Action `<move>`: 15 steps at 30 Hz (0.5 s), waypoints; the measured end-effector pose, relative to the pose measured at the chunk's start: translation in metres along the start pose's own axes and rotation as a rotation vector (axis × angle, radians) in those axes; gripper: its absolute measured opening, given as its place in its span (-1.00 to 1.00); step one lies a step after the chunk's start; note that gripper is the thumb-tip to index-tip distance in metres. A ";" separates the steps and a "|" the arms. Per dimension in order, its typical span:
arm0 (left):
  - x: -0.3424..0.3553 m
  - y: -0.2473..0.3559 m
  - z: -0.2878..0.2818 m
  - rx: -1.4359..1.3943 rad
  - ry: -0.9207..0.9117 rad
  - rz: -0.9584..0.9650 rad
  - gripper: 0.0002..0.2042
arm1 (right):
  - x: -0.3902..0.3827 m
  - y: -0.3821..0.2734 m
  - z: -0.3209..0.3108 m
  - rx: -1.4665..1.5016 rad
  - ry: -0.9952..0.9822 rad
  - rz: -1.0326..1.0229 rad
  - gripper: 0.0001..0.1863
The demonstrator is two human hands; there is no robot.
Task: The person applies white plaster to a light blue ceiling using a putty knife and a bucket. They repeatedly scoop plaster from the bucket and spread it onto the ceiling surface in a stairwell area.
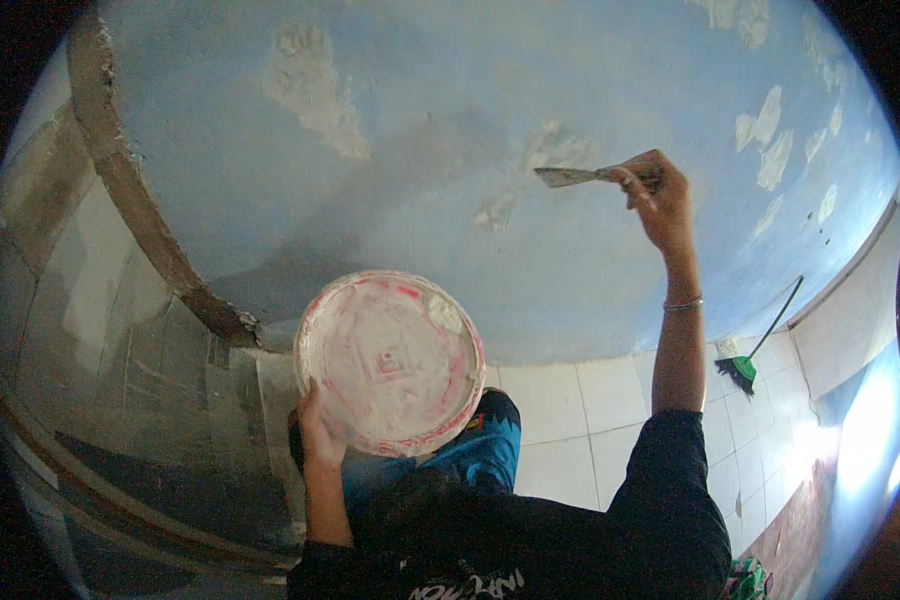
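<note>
Against wall, two hands point(660, 195) point(318, 432), one scraper point(570, 176), one lid point(390, 362)

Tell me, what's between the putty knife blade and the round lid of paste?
Only bare blue wall, grey-smeared and patchy, lies between the putty knife and the lid in the head view.

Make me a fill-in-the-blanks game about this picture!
1. The right hand holds a putty knife against the ____ wall.
2. The left hand holds a round ____ smeared with white putty.
3. A broom with ____ bristles leans by the wall.

Missing words: blue; lid; green
</note>
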State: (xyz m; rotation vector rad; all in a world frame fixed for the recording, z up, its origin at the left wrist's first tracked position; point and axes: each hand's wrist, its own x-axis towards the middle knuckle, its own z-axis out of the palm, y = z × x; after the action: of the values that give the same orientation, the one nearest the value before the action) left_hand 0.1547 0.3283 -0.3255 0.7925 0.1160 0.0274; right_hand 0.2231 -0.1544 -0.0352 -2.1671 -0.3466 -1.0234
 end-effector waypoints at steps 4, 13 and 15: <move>-0.002 0.001 0.002 0.027 0.035 0.010 -0.51 | -0.013 0.008 0.034 -0.050 -0.078 0.002 -0.74; -0.001 -0.004 -0.001 -0.003 0.116 -0.006 -0.56 | -0.076 0.064 0.054 0.126 -0.128 0.295 -0.74; -0.003 -0.003 0.001 0.003 0.067 0.059 -0.56 | -0.081 0.069 0.058 0.126 -0.115 0.300 -0.75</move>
State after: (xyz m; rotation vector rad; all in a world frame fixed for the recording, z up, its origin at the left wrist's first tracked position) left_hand 0.1520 0.3251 -0.3265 0.7984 0.1560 0.1091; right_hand 0.2378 -0.1593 -0.1554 -2.0903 -0.1280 -0.6942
